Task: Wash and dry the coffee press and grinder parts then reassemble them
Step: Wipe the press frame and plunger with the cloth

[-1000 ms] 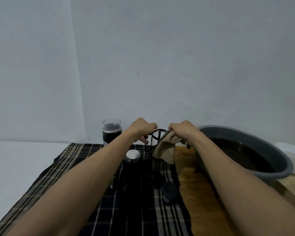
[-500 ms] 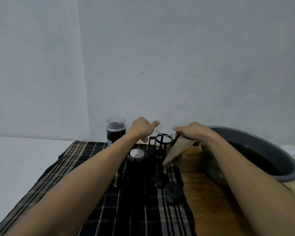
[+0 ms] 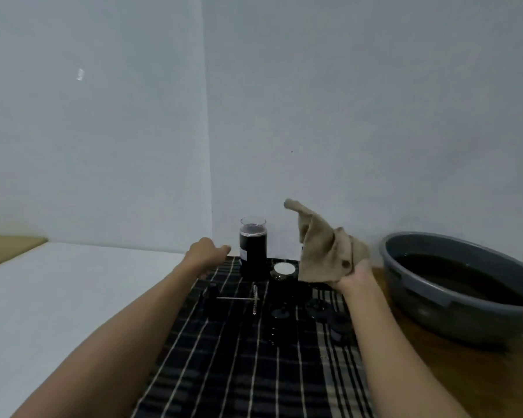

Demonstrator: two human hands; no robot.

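On the plaid cloth [image 3: 239, 372] I see dark press parts [image 3: 280, 315] lying loose, my right hand [image 3: 355, 274] gripping the tan rag [image 3: 323, 251] aloft, my left hand [image 3: 206, 256] loosely curled holding nothing, the glass jar [image 3: 253, 248] behind.

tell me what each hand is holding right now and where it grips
The right hand grips the tan cloth by its lower edge; the left hand holds nothing.
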